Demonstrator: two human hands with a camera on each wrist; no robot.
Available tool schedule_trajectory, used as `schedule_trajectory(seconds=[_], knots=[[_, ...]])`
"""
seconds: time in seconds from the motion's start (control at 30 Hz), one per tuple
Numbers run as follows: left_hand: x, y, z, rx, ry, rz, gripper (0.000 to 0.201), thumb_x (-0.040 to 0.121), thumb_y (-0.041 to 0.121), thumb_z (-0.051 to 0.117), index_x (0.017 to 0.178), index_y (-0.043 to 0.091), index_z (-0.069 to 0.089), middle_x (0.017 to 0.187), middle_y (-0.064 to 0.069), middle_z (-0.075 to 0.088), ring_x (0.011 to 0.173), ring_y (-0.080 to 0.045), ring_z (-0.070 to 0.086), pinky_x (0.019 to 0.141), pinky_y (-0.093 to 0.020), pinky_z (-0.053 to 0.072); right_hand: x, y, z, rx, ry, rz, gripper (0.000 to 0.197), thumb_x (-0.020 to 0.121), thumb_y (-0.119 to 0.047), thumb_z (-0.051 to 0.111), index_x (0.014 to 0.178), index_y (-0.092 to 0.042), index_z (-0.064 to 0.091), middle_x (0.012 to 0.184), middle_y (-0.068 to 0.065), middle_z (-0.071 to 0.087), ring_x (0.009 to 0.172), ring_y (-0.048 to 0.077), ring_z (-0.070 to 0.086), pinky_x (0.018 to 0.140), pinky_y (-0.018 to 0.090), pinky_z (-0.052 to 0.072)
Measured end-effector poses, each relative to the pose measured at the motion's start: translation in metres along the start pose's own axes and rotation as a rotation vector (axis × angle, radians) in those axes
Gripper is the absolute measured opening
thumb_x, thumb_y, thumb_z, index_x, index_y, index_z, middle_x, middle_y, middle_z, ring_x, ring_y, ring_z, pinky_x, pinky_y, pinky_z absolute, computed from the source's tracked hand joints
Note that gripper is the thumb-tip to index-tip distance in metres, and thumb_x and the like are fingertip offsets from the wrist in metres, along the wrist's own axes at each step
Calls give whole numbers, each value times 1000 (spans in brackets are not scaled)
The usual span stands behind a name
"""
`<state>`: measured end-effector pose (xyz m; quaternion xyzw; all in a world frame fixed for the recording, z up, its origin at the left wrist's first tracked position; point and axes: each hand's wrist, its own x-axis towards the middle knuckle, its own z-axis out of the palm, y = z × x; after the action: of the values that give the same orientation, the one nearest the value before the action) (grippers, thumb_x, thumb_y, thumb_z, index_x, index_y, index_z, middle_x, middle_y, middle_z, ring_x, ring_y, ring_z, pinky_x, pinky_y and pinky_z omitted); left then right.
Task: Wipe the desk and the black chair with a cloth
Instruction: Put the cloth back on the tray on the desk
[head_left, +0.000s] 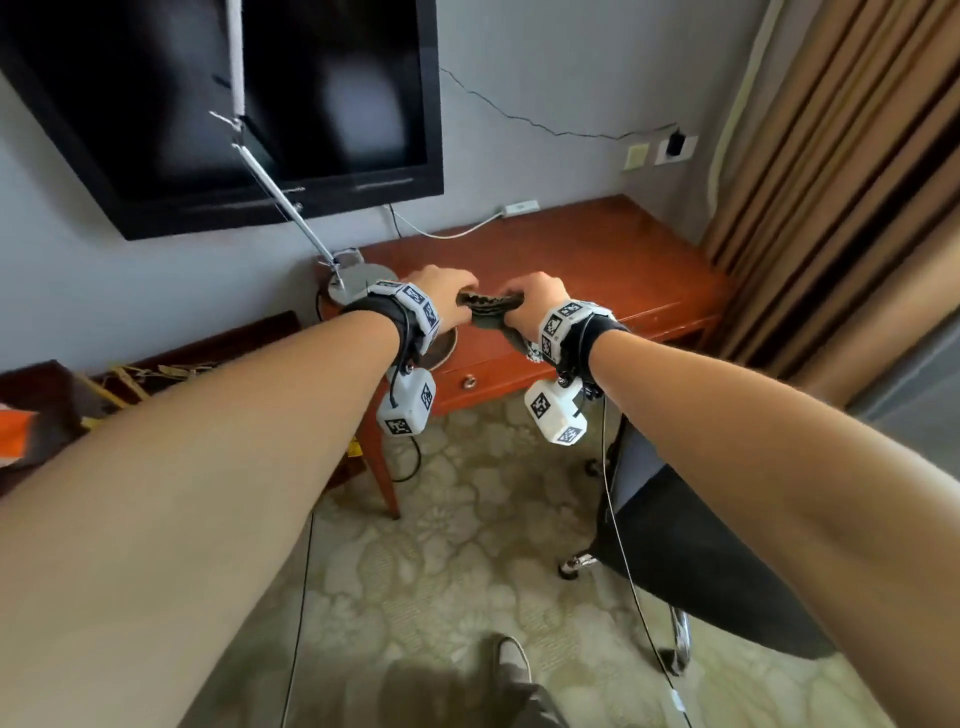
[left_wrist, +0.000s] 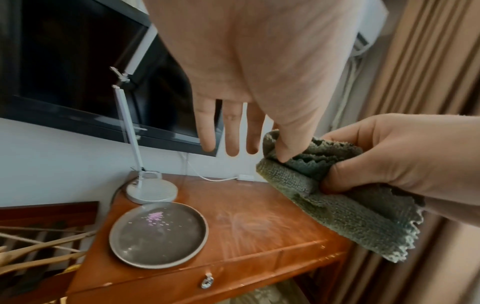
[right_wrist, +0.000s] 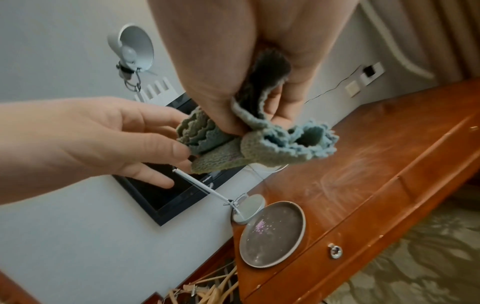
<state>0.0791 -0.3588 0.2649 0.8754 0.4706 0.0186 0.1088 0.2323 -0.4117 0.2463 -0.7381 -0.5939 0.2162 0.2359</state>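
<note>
A grey-green cloth hangs in the air between both hands, above the left part of the reddish wooden desk. My left hand pinches one edge of the cloth between thumb and forefinger; its other fingers hang straight. My right hand grips the bunched cloth with thumb and curled fingers. In the right wrist view my left hand reaches in from the left. The black chair stands on the carpet at the lower right, under my right forearm.
On the desk's left end sit a round grey plate and a white lamp base with its thin arm rising. A black television hangs on the wall. Brown curtains close the right side. Smear streaks show on the desktop.
</note>
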Motion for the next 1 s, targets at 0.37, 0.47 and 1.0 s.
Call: schedule_trajectory(seconds=[0.37, 0.47, 1.0], knots=[[107, -139, 15, 14, -42, -184, 29, 92, 18, 61, 120, 13, 70, 116, -8, 69, 111, -29, 60, 86, -31, 45, 193, -33, 94, -120, -169, -237, 39, 78, -1, 55, 102, -25, 73, 99, 4, 70, 92, 24, 64, 74, 25, 49], [138, -173, 33, 12, -87, -247, 27, 91, 21, 63, 116, 16, 71, 111, -7, 69, 105, -29, 62, 83, -32, 48, 239, -32, 122, -223, -258, -294, 36, 78, -4, 55, 103, -24, 72, 101, 6, 70, 95, 27, 63, 78, 26, 49], [250, -309, 186, -139, -410, -266, 20, 87, 36, 64, 104, 28, 70, 97, -3, 68, 85, -28, 63, 68, -30, 45, 362, 24, 279, -487, -577, -268, 36, 83, -6, 58, 114, -23, 66, 117, 3, 60, 108, 28, 57, 91, 39, 49]])
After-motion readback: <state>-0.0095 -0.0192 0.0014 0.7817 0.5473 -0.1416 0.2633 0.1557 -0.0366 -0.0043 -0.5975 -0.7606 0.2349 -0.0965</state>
